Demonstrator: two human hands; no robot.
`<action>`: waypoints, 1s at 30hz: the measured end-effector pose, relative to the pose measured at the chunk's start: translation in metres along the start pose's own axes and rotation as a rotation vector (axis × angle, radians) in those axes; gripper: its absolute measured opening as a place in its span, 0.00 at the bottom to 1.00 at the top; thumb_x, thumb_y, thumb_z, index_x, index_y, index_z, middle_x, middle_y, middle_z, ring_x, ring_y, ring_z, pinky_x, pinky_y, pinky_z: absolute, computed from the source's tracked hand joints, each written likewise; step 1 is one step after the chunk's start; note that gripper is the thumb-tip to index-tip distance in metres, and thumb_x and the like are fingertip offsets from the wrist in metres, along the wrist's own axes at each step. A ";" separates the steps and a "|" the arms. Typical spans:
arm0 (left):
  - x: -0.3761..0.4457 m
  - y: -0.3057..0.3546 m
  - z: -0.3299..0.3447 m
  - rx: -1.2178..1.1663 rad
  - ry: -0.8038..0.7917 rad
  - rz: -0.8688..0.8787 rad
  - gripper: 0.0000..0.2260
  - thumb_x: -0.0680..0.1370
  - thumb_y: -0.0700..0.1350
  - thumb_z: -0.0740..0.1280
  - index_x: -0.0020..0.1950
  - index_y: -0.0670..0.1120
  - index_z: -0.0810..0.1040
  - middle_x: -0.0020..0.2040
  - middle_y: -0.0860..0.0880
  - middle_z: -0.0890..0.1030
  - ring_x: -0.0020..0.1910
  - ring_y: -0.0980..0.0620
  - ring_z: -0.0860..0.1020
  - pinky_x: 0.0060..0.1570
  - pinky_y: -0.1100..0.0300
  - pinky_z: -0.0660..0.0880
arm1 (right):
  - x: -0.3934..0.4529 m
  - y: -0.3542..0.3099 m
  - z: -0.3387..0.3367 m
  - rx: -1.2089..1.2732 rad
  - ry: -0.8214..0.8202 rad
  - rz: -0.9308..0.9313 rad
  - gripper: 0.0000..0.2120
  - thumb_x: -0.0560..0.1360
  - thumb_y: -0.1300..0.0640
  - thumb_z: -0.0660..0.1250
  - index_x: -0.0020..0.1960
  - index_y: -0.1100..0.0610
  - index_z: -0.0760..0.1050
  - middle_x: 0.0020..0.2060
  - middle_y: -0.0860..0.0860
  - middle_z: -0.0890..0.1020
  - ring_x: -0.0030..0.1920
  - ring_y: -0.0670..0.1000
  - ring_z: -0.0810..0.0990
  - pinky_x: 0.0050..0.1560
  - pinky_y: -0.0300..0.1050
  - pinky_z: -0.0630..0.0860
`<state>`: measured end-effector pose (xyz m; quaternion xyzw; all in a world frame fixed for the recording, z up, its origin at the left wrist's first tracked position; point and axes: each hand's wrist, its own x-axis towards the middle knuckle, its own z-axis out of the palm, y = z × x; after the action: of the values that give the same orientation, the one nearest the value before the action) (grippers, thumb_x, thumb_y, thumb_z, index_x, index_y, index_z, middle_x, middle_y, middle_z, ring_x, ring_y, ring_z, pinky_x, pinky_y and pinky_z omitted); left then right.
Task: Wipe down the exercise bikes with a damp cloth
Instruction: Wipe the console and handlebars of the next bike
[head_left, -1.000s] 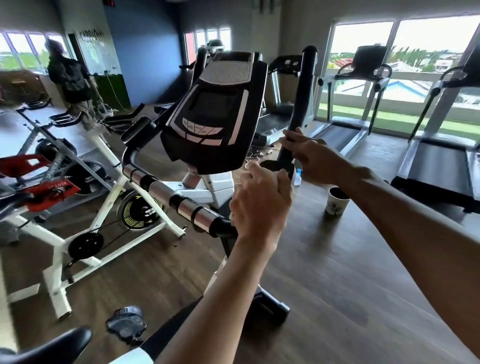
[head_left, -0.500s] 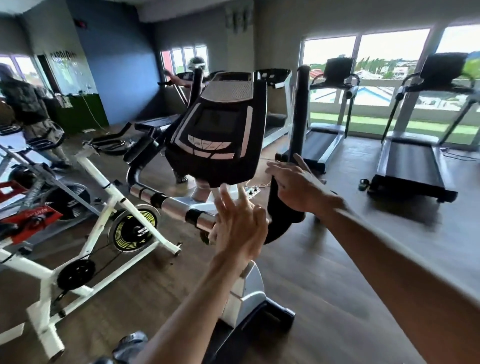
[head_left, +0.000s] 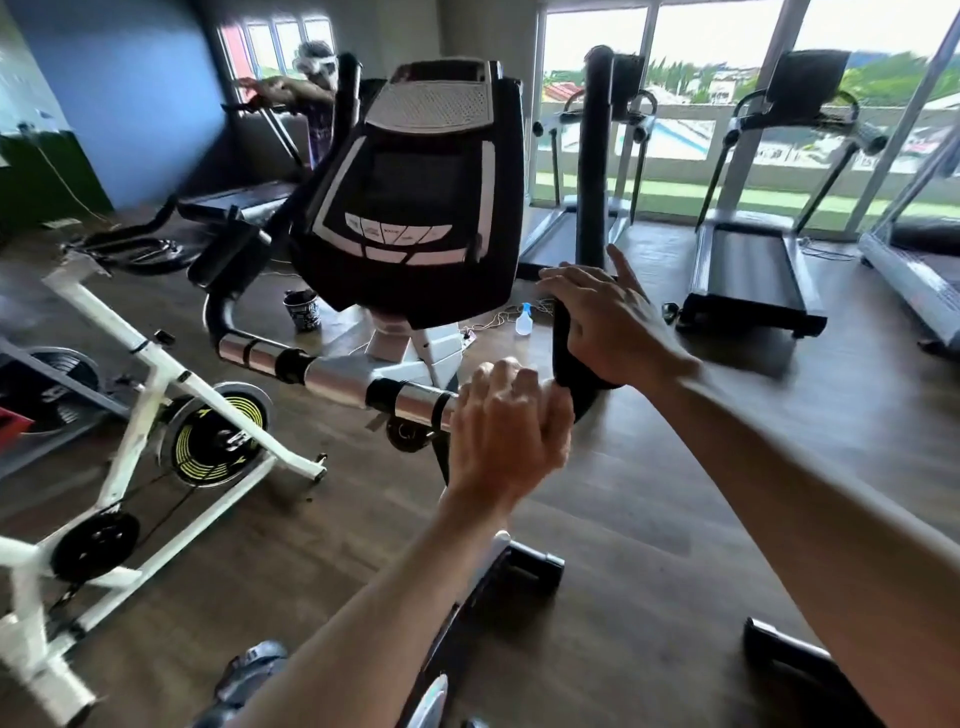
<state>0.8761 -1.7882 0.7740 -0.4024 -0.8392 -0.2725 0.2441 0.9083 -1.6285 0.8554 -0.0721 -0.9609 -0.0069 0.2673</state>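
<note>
The exercise bike stands right in front of me, with its black console (head_left: 415, 192) tilted toward me. My left hand (head_left: 506, 426) curls its fingers over the silver and black handlebar (head_left: 332, 376) where the bar bends upward. My right hand (head_left: 613, 322) lies against the black upright handle grip (head_left: 589, 156), fingers fairly straight and thumb raised. No cloth shows in either hand.
A white spin bike (head_left: 156, 395) stands close on the left. On the wooden floor beyond the bike are a small spray bottle (head_left: 523, 319) and a dark cup (head_left: 301, 309). Treadmills (head_left: 748, 270) line the windows. Another person (head_left: 317, 67) is at the back.
My left hand went from spread fingers to curled over the handlebar bend. My right hand slid lower on the upright grip. My view swung left, bringing the cup and bottle into sight.
</note>
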 end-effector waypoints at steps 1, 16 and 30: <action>0.001 -0.015 -0.002 -0.014 0.023 0.132 0.19 0.78 0.55 0.61 0.54 0.43 0.82 0.53 0.43 0.82 0.52 0.41 0.80 0.52 0.50 0.77 | -0.001 0.001 -0.001 0.002 -0.006 -0.010 0.28 0.73 0.62 0.51 0.70 0.54 0.74 0.71 0.48 0.75 0.75 0.50 0.67 0.80 0.53 0.38; 0.006 -0.030 -0.008 0.012 -0.024 0.235 0.17 0.78 0.57 0.63 0.52 0.46 0.83 0.51 0.43 0.83 0.50 0.42 0.81 0.45 0.50 0.80 | -0.011 -0.006 0.005 -0.011 0.039 0.022 0.27 0.77 0.59 0.51 0.76 0.58 0.67 0.77 0.53 0.67 0.79 0.51 0.60 0.78 0.51 0.39; 0.002 -0.062 0.004 -0.205 0.098 0.178 0.14 0.78 0.58 0.66 0.54 0.50 0.85 0.55 0.51 0.83 0.54 0.50 0.80 0.54 0.53 0.79 | -0.031 -0.024 0.019 -0.188 0.039 0.098 0.31 0.82 0.44 0.48 0.80 0.60 0.56 0.80 0.56 0.59 0.80 0.54 0.56 0.80 0.52 0.47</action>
<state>0.8245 -1.8174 0.7562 -0.4845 -0.7550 -0.3533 0.2654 0.9213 -1.6556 0.8238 -0.1435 -0.9460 -0.0854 0.2780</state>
